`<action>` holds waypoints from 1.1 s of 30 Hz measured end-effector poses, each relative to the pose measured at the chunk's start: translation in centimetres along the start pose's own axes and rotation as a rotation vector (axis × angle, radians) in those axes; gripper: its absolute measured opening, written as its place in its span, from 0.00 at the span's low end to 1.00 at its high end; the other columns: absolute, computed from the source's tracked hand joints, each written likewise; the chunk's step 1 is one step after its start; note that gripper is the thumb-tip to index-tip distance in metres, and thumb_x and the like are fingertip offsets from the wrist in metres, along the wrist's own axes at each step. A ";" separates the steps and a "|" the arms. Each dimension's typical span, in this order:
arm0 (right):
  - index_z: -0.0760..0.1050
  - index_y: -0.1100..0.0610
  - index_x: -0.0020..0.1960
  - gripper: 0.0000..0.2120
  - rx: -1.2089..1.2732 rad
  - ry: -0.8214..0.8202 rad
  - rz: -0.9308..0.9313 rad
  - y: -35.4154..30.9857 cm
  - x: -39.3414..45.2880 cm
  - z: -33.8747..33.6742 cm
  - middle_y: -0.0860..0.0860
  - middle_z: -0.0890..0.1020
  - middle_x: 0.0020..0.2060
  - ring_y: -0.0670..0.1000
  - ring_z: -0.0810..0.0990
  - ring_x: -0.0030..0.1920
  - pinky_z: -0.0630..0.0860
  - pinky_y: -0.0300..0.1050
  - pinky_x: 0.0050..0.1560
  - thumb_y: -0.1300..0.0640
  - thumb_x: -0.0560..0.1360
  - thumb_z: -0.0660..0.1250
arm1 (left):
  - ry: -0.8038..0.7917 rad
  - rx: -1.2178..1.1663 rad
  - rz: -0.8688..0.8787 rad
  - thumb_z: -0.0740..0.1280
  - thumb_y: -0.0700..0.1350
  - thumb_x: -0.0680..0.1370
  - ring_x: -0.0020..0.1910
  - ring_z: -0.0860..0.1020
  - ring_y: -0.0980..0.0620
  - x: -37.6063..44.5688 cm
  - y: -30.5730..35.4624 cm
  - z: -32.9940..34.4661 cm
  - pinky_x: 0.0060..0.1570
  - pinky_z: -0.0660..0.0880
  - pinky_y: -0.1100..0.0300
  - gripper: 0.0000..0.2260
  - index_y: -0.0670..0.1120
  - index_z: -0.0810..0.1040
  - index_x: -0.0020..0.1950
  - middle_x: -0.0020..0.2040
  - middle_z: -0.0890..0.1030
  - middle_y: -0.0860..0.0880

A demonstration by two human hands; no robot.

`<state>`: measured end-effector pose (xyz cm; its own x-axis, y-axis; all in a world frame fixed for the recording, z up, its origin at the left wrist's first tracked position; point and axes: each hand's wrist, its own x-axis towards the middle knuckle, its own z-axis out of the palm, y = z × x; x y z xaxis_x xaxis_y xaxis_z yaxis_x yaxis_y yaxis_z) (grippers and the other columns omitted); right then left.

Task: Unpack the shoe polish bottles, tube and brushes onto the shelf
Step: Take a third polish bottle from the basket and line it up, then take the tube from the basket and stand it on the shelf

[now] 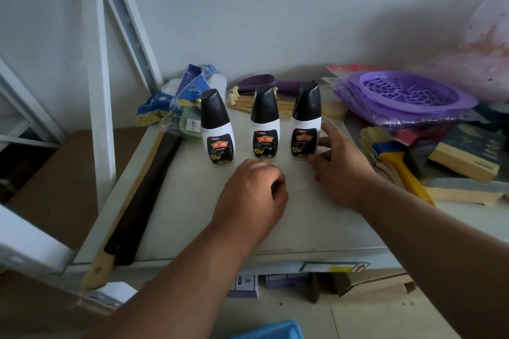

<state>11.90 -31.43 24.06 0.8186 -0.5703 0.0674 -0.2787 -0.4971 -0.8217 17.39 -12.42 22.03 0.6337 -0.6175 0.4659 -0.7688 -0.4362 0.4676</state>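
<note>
Three white shoe polish bottles with slanted black caps stand upright in a row on the pale shelf (192,223): the left bottle (216,129), the middle bottle (265,124), the right bottle (306,124). My left hand (252,195) rests on the shelf just in front of the middle bottle, fingers curled, holding nothing that I can see. Just right of the right bottle is my right hand (336,162), fingers spread, fingertips at the bottle's base and side. A pale bristle brush (334,109) lies behind the right bottle.
A long dark-bristled brush with a wooden handle (132,201) lies along the shelf's left edge. Blue packets (179,96) and purple items sit at the back. Purple plastic strainers (402,96), a yellow-handled paintbrush (396,162) and wooden brushes crowd the right. Cardboard boxes lie below.
</note>
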 end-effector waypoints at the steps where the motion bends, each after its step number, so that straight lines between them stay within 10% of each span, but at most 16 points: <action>1: 0.62 0.45 0.77 0.31 -0.010 0.017 0.024 -0.1 -0.7 0.0 0.47 0.77 0.64 0.55 0.81 0.59 0.80 0.62 0.58 0.56 0.78 0.69 | -0.001 -0.001 -0.003 0.73 0.41 0.75 0.46 0.77 0.49 -0.5 0.3 -0.3 0.46 0.76 0.52 0.02 0.46 0.85 0.43 0.41 0.83 0.51; 11: 0.83 0.45 0.48 0.09 -0.162 -0.223 -0.231 -3.1 -15.9 1.6 0.38 0.82 0.37 0.36 0.79 0.42 0.71 0.25 0.35 0.57 0.71 0.72 | -0.057 -0.095 -0.205 0.74 0.48 0.73 0.47 0.80 0.52 -12.1 4.4 -5.2 0.47 0.77 0.57 0.09 0.49 0.87 0.52 0.47 0.82 0.52; 19: 0.85 0.49 0.52 0.09 -0.396 -0.592 -0.017 6.3 -24.1 8.3 0.45 0.85 0.46 0.45 0.82 0.44 0.80 0.41 0.48 0.57 0.75 0.68 | -0.553 0.075 -0.434 0.73 0.48 0.77 0.55 0.80 0.46 -24.9 0.7 0.1 0.53 0.80 0.49 0.09 0.48 0.82 0.56 0.57 0.81 0.48; 27: 0.77 0.49 0.63 0.18 -0.536 -0.630 0.228 17.3 -26.3 15.0 0.50 0.80 0.56 0.53 0.82 0.48 0.77 0.44 0.43 0.49 0.74 0.71 | -0.767 -0.029 -0.671 0.72 0.49 0.75 0.52 0.83 0.44 -29.3 -4.3 8.4 0.52 0.81 0.51 0.11 0.48 0.83 0.55 0.53 0.85 0.48; 33: 0.74 0.53 0.51 0.10 -0.777 -0.763 0.355 21.6 -26.4 17.8 0.52 0.80 0.43 0.55 0.81 0.43 0.82 0.53 0.45 0.47 0.74 0.65 | -0.940 -0.035 -0.631 0.67 0.55 0.69 0.47 0.82 0.46 -28.2 -7.6 11.6 0.48 0.81 0.52 0.10 0.53 0.80 0.46 0.46 0.84 0.52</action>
<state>-6.74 -15.46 -5.55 0.6495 -0.3456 -0.6773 -0.5725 -0.8085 -0.1365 4.37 0.76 -3.37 0.5809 -0.5472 -0.6027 -0.3224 -0.8345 0.4469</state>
